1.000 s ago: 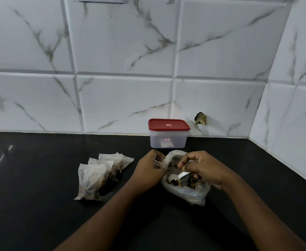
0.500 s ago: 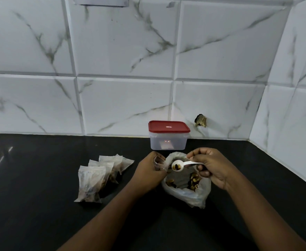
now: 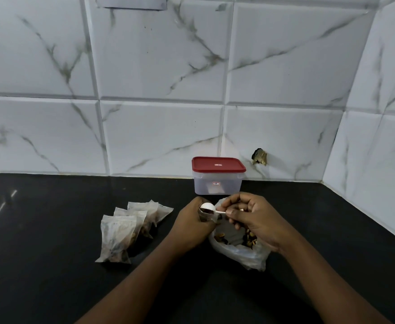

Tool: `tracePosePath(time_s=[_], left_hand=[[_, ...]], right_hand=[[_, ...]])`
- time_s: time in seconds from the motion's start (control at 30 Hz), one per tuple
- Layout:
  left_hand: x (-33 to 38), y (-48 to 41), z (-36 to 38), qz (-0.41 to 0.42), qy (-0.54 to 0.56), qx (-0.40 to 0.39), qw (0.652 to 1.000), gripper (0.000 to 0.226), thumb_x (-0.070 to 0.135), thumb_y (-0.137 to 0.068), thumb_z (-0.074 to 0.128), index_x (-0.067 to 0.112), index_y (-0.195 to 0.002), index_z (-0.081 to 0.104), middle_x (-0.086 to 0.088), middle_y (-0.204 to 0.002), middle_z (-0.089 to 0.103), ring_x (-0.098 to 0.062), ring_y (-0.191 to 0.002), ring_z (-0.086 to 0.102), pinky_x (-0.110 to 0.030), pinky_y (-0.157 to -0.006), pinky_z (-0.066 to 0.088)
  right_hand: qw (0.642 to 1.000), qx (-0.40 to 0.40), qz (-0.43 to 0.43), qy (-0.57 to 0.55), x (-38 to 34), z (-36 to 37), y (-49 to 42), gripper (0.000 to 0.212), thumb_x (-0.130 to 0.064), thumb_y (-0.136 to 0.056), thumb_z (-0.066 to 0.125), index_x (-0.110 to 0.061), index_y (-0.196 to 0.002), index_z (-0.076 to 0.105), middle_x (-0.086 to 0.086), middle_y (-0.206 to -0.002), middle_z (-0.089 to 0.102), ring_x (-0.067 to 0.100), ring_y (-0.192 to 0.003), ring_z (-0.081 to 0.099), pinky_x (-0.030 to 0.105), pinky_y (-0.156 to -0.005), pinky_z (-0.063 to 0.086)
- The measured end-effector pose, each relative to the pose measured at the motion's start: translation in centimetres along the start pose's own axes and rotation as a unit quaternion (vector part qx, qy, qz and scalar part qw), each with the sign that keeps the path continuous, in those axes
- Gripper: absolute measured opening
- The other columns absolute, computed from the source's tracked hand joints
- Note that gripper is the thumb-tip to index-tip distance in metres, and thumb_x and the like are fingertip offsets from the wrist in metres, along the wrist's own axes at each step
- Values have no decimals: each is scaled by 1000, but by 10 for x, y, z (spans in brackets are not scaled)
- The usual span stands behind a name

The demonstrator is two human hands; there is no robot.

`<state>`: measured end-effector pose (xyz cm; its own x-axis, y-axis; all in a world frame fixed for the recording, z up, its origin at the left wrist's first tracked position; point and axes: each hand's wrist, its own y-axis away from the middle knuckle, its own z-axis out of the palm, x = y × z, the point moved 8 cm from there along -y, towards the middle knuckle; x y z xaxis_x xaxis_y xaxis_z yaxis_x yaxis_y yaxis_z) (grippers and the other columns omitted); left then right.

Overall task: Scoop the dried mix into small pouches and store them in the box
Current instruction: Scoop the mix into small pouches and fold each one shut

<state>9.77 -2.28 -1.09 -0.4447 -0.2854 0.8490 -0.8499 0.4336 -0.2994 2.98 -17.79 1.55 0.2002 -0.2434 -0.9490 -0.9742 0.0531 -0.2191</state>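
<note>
The left hand (image 3: 192, 226) curls around a small pouch (image 3: 206, 216) and holds it upright with its mouth facing up, which keeps the opening steady and wide enough to take a spoonful. The right hand (image 3: 252, 220) pinches the thin handle of a white measuring spoon (image 3: 207, 207) between thumb and fingertips, and the spoon's bowl sits right at the pouch's mouth with dark pieces in it, so the step in hand looks like tipping a scoop in. Both hands work directly above the clear plastic bag (image 3: 241, 253) lying open on the black bench (image 3: 51, 265), probably so that anything spilled falls back into the supply. The dried mix (image 3: 250, 237) shows inside that bag as brown and tan chunks, loose and irregular, gathered in two clumps against the crumpled film. The filled pouches (image 3: 119, 239), pale and semi-transparent with dark contents at their bottoms, lie overlapping in a small heap to the left, near the left hand but apart from it. The box (image 3: 217, 183), translucent with a red lid (image 3: 218, 164) closed on it, stands just behind the hands against the tiled wall (image 3: 156, 136), within easy reach for storing, though nothing appears to have gone into it yet
</note>
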Motion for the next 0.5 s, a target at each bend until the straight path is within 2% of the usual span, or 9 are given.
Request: tracePosePath(time_s=[0.07,0.2,0.3,0.37,0.43,0.5], left_hand=[[1,0,0,2,-2,3,1000,27,9,-82,75,26,-99,62,6,-94,69,-9,-87,66,-23,-72,52],[1,1,-1,1,-3,3,1000,27,9,-84,74,27,-99,61,8,-96,68,-3,-86,64,-11,-66,46],[2,1,-1,-3,-4,-2,1000,28,9,-83,74,27,-101,61,8,-97,68,-6,-89,65,-18,-70,46],[2,1,0,-10,-5,-7,1000,32,8,-83,72,28,-104,61,9,-101,69,-5,-92,66,-19,-73,47],[2,1,0,-20,-3,-12,1000,32,7,-83,72,27,-106,62,10,-103,69,-4,-93,67,-19,-73,50],[1,1,0,-26,1,-17,1000,33,7,-84,73,26,-109,62,9,-105,69,-5,-94,68,-19,-74,52]], right_hand=[[1000,2,-12,14,-3,-3,-1,17,2,-97,67,-10,-106,74,6,-103,79,21,-87,68,32,-73,56],[999,-20,-9,36,0,-1,-1,20,3,-96,68,-14,-104,76,4,-108,78,25,-92,68,33,-77,57],[1000,-13,-11,27,-1,-5,-2,22,4,-95,68,-14,-104,78,5,-112,78,27,-100,71,34,-80,58],[999,21,-14,27,-6,-15,-2,23,5,-94,68,-14,-101,78,6,-107,78,25,-92,71,32,-75,57],[989,74,-24,123,-14,-32,0,24,2,-92,67,-20,-91,79,-1,-94,78,13,-79,69,23,-68,52],[951,103,-34,290,-23,-44,3,22,-7,-92,68,-26,-84,76,-10,-86,75,-1,-75,67,13,-64,46]])
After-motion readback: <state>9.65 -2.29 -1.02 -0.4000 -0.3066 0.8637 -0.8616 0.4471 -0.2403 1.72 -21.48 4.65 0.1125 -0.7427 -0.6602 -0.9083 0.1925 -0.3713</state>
